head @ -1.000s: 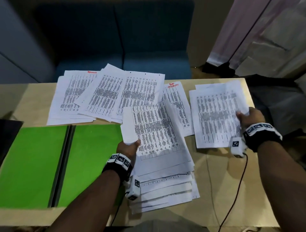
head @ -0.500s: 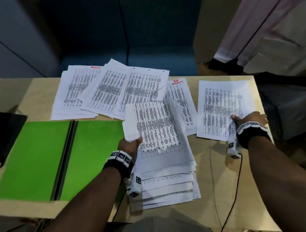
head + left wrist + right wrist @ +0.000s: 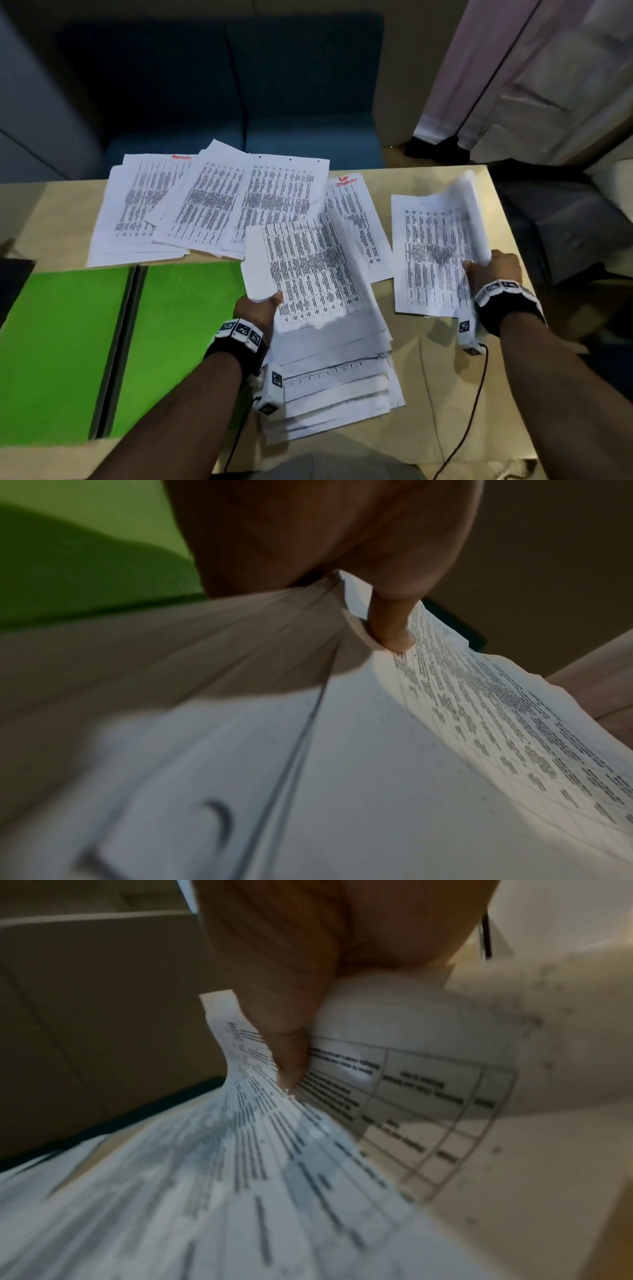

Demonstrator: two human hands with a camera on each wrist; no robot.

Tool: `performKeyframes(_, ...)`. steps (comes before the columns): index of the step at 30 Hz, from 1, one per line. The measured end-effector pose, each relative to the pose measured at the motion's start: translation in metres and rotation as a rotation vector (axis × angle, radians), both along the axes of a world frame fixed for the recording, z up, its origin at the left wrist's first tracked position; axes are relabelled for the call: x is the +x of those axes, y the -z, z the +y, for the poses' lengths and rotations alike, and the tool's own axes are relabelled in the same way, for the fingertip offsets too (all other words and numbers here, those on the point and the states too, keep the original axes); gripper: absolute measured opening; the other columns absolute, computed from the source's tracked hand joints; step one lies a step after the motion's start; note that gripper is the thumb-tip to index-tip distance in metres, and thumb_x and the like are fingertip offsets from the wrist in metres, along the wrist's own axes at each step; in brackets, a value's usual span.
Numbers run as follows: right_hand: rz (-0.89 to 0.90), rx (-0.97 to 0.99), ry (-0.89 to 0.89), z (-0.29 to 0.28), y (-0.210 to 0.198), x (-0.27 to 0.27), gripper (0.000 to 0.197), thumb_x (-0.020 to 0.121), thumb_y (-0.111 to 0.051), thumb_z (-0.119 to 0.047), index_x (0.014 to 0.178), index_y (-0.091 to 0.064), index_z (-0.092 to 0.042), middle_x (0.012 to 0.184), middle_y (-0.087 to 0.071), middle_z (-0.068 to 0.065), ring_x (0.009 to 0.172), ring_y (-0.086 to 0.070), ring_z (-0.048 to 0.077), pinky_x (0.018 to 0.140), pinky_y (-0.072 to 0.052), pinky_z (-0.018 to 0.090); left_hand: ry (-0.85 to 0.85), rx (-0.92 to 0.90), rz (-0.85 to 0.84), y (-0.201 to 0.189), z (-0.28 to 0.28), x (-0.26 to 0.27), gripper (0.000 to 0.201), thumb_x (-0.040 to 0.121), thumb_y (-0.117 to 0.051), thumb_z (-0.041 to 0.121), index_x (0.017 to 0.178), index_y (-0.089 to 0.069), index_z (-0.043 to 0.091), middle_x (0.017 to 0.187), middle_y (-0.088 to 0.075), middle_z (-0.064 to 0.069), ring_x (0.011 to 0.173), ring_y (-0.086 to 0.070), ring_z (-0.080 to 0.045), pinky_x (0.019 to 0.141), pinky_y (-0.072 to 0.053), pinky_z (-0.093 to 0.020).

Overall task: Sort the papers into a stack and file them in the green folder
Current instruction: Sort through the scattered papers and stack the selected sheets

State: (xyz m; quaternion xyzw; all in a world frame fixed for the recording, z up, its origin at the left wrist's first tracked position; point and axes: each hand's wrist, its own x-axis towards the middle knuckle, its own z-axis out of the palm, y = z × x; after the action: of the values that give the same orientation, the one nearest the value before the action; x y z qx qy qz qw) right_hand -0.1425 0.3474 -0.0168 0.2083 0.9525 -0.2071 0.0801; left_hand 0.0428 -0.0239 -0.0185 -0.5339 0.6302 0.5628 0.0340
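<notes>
My left hand (image 3: 257, 306) pinches the stack (image 3: 308, 274) beside the open folder (image 3: 181, 318); right hand (image 3: 493, 270) pinches sheets (image 3: 435, 253); loose papers (image 3: 219, 202) behind.

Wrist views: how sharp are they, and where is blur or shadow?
Left wrist view: thumb tip and nearby print sharp, near white paper blurred, shadow on the green folder. Right wrist view: printed table grid readable, lower sheets smeared.
</notes>
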Motion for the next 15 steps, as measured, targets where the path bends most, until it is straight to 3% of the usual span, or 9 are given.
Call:
performKeyframes(2,0.104,-0.025,-0.014,-0.001,-0.006,0.006,0.045,0.069,-0.065,-0.036,0.096,-0.059,0.0,0.094,-0.06,0.023,0.073,-0.059,0.037,0.067,-0.052,0.04,0.024,-0.012,-0.022,0.001,-0.001,0.0,0.038,0.08,-0.071,0.015,0.114,-0.063,-0.001,0.111,-0.064,-0.001,0.105,-0.061,-0.022,0.089,-0.044,-0.024)
performKeyframes(4,0.118,-0.102,0.003,-0.001,-0.015,0.012,0.049,0.076,-0.069,-0.028,0.115,-0.051,-0.005,0.097,-0.059,0.017,0.08,-0.058,0.035,0.072,-0.05,0.04,-0.011,0.019,-0.018,0.006,-0.004,-0.001,0.037,0.077,-0.071,0.015,0.109,-0.065,-0.001,0.111,-0.07,-0.006,0.102,-0.066,-0.027,0.093,-0.051,-0.036)
performKeyframes(6,0.079,-0.093,-0.024,0.003,-0.02,0.015,0.061,0.081,-0.071,-0.025,0.13,-0.039,-0.011,0.106,-0.06,0.023,0.095,-0.06,0.04,0.081,-0.049,0.045,-0.01,0.043,-0.006,0.008,-0.006,-0.001,0.035,0.078,-0.065,0.014,0.11,-0.065,-0.001,0.11,-0.071,-0.01,0.1,-0.066,-0.031,0.092,-0.051,-0.041)
performKeyframes(9,0.015,-0.001,-0.125,0.011,-0.024,0.023,0.049,0.086,-0.065,-0.027,0.125,-0.046,-0.005,0.111,-0.061,0.029,0.101,-0.059,0.045,0.083,-0.049,0.045,0.005,0.003,0.001,0.01,-0.006,0.0,0.039,0.076,-0.069,0.016,0.111,-0.064,0.001,0.107,-0.07,-0.01,0.09,-0.063,-0.029,0.075,-0.05,-0.032)
performKeyframes(12,0.035,-0.006,-0.14,0.015,-0.034,0.034,0.038,0.088,-0.06,-0.024,0.118,-0.052,-0.001,0.11,-0.061,0.033,0.101,-0.058,0.047,0.084,-0.049,0.046,0.1,-0.06,-0.011,0.012,-0.007,0.004,0.057,0.074,-0.076,0.024,0.122,-0.058,0.001,0.121,-0.065,-0.014,0.107,-0.062,-0.031,0.085,-0.043,-0.026)
performKeyframes(15,0.157,-0.093,-0.102,0.01,-0.056,0.038,0.041,0.09,-0.059,-0.018,0.127,-0.047,-0.005,0.114,-0.06,0.031,0.102,-0.059,0.045,0.086,-0.047,0.044,0.237,-0.097,-0.026,0.006,-0.009,0.01,0.049,0.08,-0.072,0.03,0.118,-0.06,0.0,0.117,-0.065,-0.018,0.11,-0.062,-0.03,0.085,-0.045,-0.027)
